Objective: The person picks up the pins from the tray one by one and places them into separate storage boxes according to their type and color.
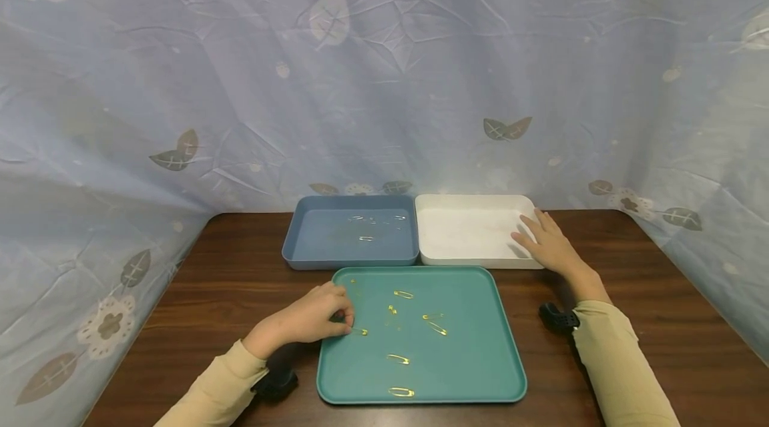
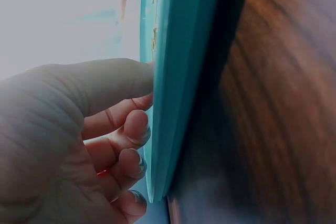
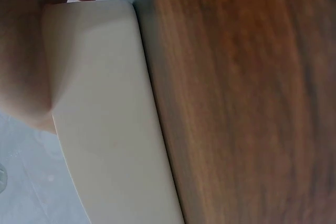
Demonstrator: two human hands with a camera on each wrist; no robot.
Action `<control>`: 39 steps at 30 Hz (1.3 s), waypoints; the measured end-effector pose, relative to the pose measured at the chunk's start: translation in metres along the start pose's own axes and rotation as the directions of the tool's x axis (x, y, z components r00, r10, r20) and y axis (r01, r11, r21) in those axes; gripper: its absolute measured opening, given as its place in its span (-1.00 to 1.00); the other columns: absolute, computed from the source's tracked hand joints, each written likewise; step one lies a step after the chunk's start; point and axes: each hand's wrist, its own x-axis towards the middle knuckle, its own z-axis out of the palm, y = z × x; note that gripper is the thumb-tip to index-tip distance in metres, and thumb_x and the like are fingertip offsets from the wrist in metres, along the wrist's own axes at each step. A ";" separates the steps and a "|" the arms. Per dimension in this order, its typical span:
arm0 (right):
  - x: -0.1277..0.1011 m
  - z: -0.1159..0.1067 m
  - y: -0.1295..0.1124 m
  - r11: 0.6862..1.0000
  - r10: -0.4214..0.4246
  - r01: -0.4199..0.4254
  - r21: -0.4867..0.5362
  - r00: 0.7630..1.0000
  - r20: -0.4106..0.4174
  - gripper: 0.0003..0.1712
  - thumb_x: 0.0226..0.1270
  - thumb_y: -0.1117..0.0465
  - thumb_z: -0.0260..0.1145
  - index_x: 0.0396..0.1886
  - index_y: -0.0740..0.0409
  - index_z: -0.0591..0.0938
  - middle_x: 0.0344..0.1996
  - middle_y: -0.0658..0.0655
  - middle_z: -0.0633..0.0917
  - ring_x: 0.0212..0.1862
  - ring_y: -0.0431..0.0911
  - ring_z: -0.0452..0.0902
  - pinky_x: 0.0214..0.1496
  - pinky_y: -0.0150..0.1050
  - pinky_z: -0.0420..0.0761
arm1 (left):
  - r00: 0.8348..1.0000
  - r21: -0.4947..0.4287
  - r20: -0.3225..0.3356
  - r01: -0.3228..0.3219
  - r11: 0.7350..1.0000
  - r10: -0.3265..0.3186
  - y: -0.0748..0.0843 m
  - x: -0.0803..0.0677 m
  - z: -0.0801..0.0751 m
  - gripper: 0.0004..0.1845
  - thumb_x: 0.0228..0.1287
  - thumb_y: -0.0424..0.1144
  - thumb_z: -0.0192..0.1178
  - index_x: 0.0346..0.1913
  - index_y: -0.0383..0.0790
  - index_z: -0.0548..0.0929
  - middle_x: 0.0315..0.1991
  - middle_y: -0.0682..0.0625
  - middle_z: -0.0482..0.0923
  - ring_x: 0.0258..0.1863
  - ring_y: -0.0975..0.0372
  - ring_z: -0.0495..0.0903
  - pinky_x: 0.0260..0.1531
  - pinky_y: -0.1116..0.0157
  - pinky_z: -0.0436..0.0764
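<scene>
A teal tray (image 1: 474, 353) lies at the front of the wooden table, with several gold safety pins (image 1: 398, 359) scattered on it. My left hand (image 1: 312, 321) sits at the tray's left rim with its fingers curled. One gold pin (image 1: 359, 331) lies just beside its fingertips. In the left wrist view the thumb of that hand (image 2: 79, 129) touches the teal tray (image 2: 173, 77) at its edge, and nothing shows inside the curled fingers. My right hand (image 1: 543, 240) rests flat with straight fingers on the right rim of a white tray (image 1: 462, 233). Its palm (image 3: 26, 51) lies over the white tray's wall (image 3: 105, 129).
A blue tray (image 1: 312, 240) stands behind the teal one, left of the white tray, with a few silver pins (image 1: 366, 238) in it. A flowered blue cloth (image 1: 384, 80) hangs close behind and along both sides. Brown table (image 1: 240, 293) shows around the trays.
</scene>
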 end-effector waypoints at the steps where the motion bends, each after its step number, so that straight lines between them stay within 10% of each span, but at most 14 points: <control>1: 0.000 0.000 0.000 1.000 -0.001 0.001 0.003 1.000 -0.003 -0.11 0.48 -0.27 -0.05 0.52 0.26 0.10 0.52 0.46 -0.13 0.52 0.40 -0.29 0.39 0.46 -0.13 | 1.000 0.003 0.002 0.000 1.000 0.000 0.001 0.000 0.000 -0.84 0.17 -0.16 0.37 -0.48 0.08 0.59 -0.43 0.16 0.39 -0.33 0.37 0.24 -0.25 0.38 0.23; 24: 0.002 0.001 0.001 1.000 0.004 -0.004 -0.010 1.000 0.006 -0.10 0.49 -0.27 -0.06 0.52 0.30 0.09 0.52 0.47 -0.17 0.52 0.41 -0.32 0.41 0.44 -0.16 | 0.997 0.067 -0.076 -0.012 0.998 0.017 0.009 0.007 -0.015 -0.84 0.18 -0.21 0.31 -0.49 0.11 0.59 -0.42 0.12 0.45 -0.36 0.35 0.25 -0.28 0.38 0.24; 39: 0.003 0.002 0.001 1.000 0.010 -0.010 -0.013 1.000 -0.011 -0.09 0.48 -0.29 -0.06 0.52 0.29 0.10 0.52 0.46 -0.15 0.52 0.40 -0.31 0.43 0.42 -0.15 | 0.978 0.308 -0.106 -0.140 0.941 0.180 0.022 0.057 -0.031 -0.90 0.21 -0.18 0.32 -0.42 0.05 0.61 -0.40 0.16 0.42 -0.37 0.30 0.27 -0.33 0.37 0.28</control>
